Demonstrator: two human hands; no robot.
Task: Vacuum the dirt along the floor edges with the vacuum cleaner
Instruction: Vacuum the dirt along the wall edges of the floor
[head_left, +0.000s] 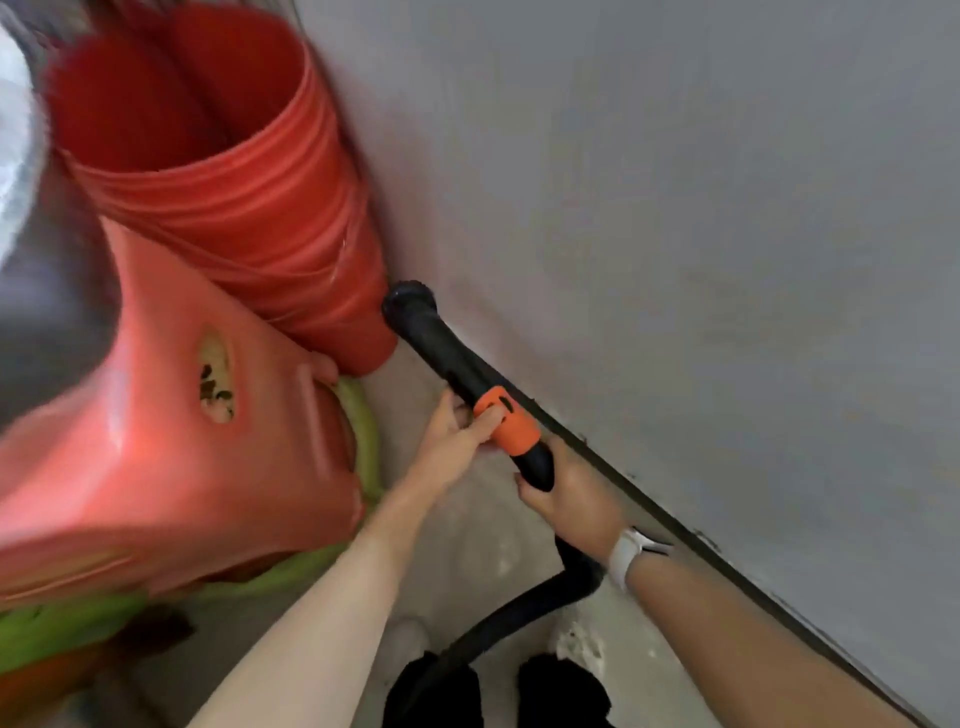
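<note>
Running along the wall (675, 208) base, the black vacuum wand (452, 358) is held with its nozzle tip beside the stacked orange buckets (249, 208). The orange collar (506, 423) is gripped by the left hand (457, 441); the wand's rear end, nearer the hose (519, 608), is gripped by the right hand (571, 493).

I see 2 bare forearms with no sleeves; my right wrist wears a white watch (631, 553) on a white band, and black trousers (498, 693) show below.
</note>
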